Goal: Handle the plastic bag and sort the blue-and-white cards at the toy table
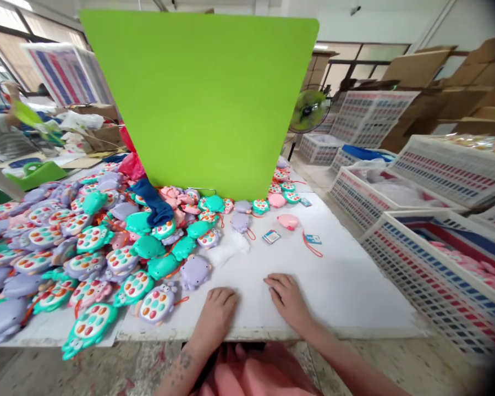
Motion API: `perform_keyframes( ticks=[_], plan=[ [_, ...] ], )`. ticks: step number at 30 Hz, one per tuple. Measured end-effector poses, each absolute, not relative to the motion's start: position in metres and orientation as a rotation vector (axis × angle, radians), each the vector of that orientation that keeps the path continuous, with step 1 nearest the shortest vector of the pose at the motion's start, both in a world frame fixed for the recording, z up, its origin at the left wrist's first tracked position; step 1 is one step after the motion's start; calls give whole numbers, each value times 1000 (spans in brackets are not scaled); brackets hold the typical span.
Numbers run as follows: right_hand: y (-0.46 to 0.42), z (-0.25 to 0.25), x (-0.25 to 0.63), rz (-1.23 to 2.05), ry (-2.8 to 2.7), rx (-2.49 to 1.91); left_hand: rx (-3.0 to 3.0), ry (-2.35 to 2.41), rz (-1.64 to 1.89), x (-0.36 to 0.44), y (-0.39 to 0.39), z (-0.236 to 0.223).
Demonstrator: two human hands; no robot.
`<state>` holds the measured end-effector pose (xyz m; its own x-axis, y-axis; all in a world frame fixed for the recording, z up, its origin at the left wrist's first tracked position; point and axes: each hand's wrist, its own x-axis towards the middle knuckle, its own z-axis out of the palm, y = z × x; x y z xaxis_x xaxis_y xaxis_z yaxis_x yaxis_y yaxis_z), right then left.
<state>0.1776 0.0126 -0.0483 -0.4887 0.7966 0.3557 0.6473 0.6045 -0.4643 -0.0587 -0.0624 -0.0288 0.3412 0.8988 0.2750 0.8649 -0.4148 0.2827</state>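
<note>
Toys (94, 325) of purple, green and pink colour lie in one big heap on the left side of the white table (346, 297), and one green toy reaches over the front edge. The left hand (219, 312) rests at this edge; its fingers are bent downward and close together, and I cannot tell if the tips are closed. Nearest to it is a purple toy (195, 272), lying just beyond, apart from the hand. The right hand (287, 300) lies palm down on the table, fingers stretched out and a little spread. Farther in are a small card (271, 237), a pink toy (289, 221) and a blue tag (313, 239) with orange cord. A tall green board (214, 104) stands behind the toys and blocks much of the view. Dark blue cloth (148, 198) lies over some toys. To the right are plastic crates (437, 280), with cardboard boxes (421, 69) behind, and a fan (309, 110) stands beside the board. At far left, another person (0, 132) is partly visible.
</note>
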Motion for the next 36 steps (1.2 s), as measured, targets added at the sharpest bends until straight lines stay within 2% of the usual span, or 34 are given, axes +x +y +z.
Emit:
perform_keyframes(
  ticks=[8, 23, 36],
  plan=[
    [57, -26, 182, 393, -2693, -664, 2525, 1694, 499, -62, -65, -31],
    [57, -39, 173, 318, -2742, -639, 2471, 1807, 347, -60, -69, -25],
    [54, -38, 172, 246, -2730, -662, 2521, 1821, 412, -54, -68, -22]
  ],
)
